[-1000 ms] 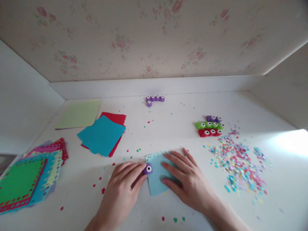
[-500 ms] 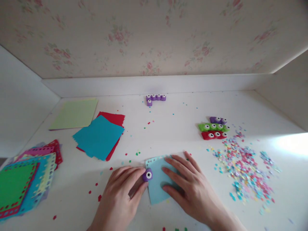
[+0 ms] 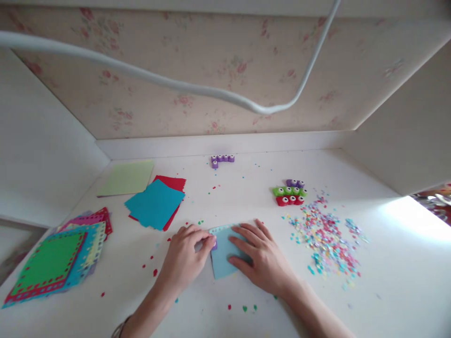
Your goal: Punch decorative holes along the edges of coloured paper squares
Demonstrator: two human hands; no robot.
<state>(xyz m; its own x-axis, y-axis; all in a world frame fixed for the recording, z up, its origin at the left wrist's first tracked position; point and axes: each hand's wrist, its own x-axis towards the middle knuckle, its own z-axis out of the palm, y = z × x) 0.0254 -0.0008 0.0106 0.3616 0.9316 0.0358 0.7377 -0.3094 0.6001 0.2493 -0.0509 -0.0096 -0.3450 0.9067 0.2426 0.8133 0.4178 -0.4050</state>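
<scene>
- Paper square [image 3: 221,265], thin and pale blue, lies on the near white surface [image 3: 246,202].
- Left hand [image 3: 190,251] grips a small purple plastic punch [image 3: 215,245] at its left edge.
- Right hand [image 3: 259,253], fingers spread, rests on it.

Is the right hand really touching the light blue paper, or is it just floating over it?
Touching: the head view shows the right hand spread out, resting on the light blue paper.
</scene>
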